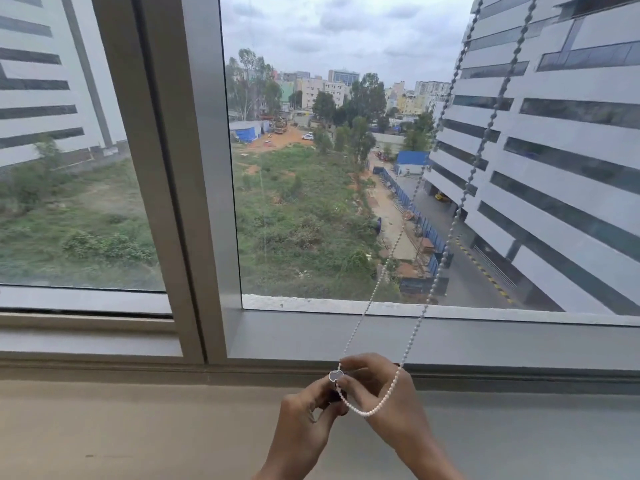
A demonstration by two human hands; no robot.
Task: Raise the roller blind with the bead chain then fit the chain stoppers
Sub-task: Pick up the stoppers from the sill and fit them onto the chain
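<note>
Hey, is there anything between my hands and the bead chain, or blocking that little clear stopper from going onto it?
Nothing visible stands in the way. Both the left hand and right hand are already on the bead chain, and the clear stopper sits right against the chain at the fingertips. Whether it has clipped on is too small to tell.

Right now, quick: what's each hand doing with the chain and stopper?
Left hand: closed, pinching the clear chain stopper at the bead chain.
Right hand: closed, holding the chain's bottom loop draped over its fingers.
</note>
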